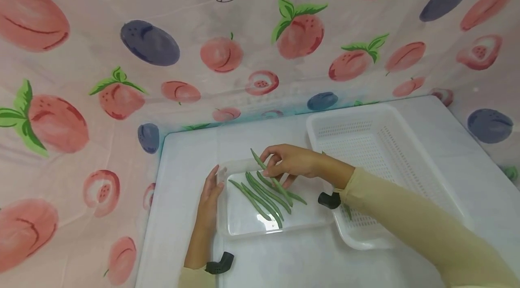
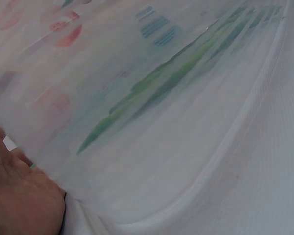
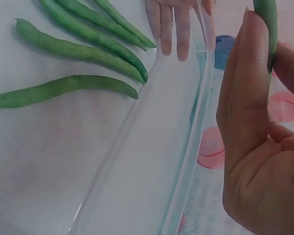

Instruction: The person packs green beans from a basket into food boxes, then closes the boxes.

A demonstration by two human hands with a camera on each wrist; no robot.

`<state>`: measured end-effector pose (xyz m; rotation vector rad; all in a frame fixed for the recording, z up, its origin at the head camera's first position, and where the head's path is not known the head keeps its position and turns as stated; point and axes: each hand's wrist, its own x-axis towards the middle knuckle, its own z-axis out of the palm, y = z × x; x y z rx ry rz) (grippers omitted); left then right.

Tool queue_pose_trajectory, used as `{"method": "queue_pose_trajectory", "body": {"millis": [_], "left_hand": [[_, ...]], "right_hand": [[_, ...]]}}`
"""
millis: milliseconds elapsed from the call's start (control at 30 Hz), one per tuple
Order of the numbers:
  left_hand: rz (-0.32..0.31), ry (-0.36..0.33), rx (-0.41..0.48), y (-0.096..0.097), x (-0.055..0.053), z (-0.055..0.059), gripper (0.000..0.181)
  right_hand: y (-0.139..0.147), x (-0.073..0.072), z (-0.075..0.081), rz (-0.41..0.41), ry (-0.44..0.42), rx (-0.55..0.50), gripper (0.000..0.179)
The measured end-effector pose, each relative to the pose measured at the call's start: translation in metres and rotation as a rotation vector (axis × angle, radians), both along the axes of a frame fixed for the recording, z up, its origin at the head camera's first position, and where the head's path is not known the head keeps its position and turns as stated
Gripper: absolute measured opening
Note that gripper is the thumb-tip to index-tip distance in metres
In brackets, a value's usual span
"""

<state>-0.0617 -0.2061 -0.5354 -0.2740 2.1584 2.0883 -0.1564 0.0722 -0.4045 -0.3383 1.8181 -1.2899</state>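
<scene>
My right hand [image 1: 290, 161] pinches a green bean [image 1: 284, 192] between thumb and fingers, holding it slanted over a clear plastic container [image 1: 280, 232]. Several more green beans [image 1: 260, 197] lie side by side in that container. At its left side, my left hand [image 1: 209, 193] grips the wall, with the thumb at the rim and the fingers along the outside. The right wrist view shows the pinched bean upright between the fingertips [image 3: 257, 29], and the left fingers through the clear wall. In the left wrist view the beans show blurred through the plastic.
A white perforated basket [image 1: 361, 243] stands to the right of the container, partly behind the right forearm. Part of a green bean [image 1: 348, 212] shows in it beside the sleeve. Both stand on a white table [image 1: 268, 265], with fruit-printed fabric [image 1: 227, 80] hanging around it.
</scene>
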Motion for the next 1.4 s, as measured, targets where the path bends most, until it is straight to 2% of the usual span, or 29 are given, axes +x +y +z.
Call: {"method": "queue_pose_trajectory", "body": {"millis": [467,633,867,1133,1400], "left_hand": [[-0.001,-0.010,-0.007,0.001,0.000,0.005,0.050],[-0.011,0.007,0.000,0.003,0.001,0.007,0.052],[-0.001,-0.020,-0.013,0.003,0.001,0.004,0.049],[0.003,-0.026,-0.021,0.003,0.001,0.004,0.049],[0.011,-0.011,-0.029,0.001,0.001,0.004,0.049]], "right_hand": [[-0.010,0.000,-0.003,0.018,-0.019,-0.017,0.036],[-0.010,0.001,-0.004,0.019,-0.025,-0.035,0.037],[-0.008,0.002,-0.005,0.004,-0.036,-0.056,0.034],[0.003,0.004,0.006,-0.008,-0.027,-0.056,0.033],[0.030,0.002,0.020,-0.064,-0.005,-0.094,0.037]]}}
